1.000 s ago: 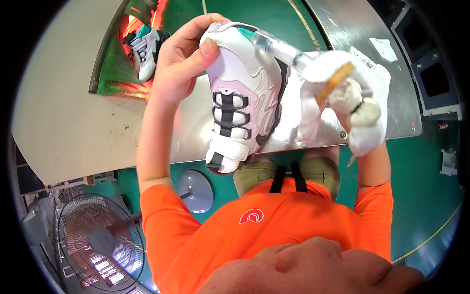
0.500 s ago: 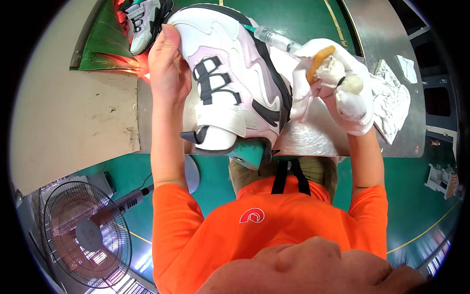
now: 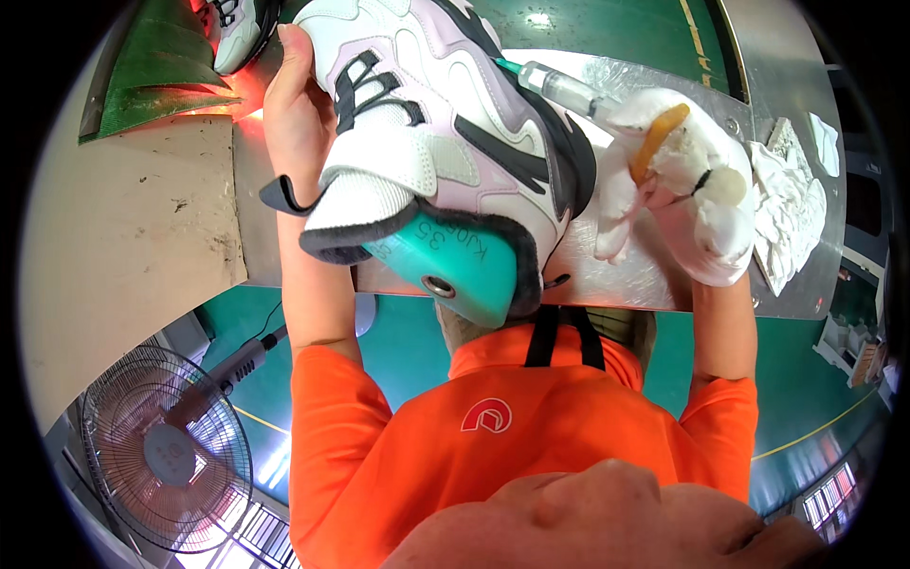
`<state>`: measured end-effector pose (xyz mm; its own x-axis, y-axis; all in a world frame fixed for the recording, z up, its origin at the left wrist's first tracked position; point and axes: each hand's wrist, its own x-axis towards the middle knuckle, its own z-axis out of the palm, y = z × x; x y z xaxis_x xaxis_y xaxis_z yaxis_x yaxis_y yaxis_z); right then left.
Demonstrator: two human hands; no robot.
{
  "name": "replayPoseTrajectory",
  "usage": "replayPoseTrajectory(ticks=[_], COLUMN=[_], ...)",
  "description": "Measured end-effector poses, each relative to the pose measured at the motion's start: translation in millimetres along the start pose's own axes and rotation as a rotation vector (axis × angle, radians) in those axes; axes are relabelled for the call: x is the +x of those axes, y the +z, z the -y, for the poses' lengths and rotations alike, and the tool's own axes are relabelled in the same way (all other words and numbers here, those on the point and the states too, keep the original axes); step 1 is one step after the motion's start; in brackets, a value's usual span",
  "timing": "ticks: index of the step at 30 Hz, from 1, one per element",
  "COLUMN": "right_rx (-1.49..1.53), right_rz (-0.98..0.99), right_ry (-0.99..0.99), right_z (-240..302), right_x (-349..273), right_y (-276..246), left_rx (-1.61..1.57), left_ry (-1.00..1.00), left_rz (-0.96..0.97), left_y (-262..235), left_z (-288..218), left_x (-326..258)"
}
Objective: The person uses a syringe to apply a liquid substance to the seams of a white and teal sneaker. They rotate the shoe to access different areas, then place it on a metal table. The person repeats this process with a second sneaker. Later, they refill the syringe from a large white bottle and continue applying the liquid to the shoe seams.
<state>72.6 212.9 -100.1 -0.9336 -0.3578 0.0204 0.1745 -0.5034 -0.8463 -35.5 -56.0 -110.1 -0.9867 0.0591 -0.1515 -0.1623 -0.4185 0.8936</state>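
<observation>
Largest item: the metal counter (image 3: 806,289) in front of the person, its near edge crossing at the forearms. Fan (image 3: 169,450), lower left, round wire guard, beyond the left sleeve. Green flaps (image 3: 152,71), upper left, reddish glow along their lower edge. Shoe (image 3: 445,142), white and lilac with black trim, is raised over the counter, toe away from the person, collar facing the body. Second shoe (image 3: 237,38), similar colouring, cut off by the view's edge beside the flaps. Crumpled white cloth (image 3: 787,218) lies on the counter, right of the gloved hand. Teal last (image 3: 474,284) sits inside the raised shoe, holed end showing at the collar. Left hand (image 3: 303,104), bare: grip closed on the shoe's forward part, thumb visible, other fingers mostly hidden. Right hand (image 3: 678,180), white-gloved: grip curled closed around the rear of a clear syringe (image 3: 567,88). Orange band (image 3: 661,140) on the glove. Smallest: green nozzle (image 3: 509,66), at the shoe's side near the sole edge; contact cannot be told.
</observation>
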Motion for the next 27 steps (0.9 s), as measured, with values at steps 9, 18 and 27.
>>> replayPoseTrajectory(ticks=[9,18,27], right_rx=[-0.047,0.036,0.116], right_rz=[-0.065,-0.008,-0.017], right_ry=[0.053,-0.024,-0.040], right_z=[1.7,-16.7,-11.7], right_x=[-7.5,-11.3,-13.1], right_y=[-3.7,-19.8,-16.5], left_rx=[-0.075,0.032,-0.099], left_ry=[-0.041,0.005,-0.045], left_rz=[0.042,-0.181,-0.007], left_y=[-8.2,4.1,-7.4], left_z=[3.8,7.9,7.8], left_x=[7.6,6.6,12.9])
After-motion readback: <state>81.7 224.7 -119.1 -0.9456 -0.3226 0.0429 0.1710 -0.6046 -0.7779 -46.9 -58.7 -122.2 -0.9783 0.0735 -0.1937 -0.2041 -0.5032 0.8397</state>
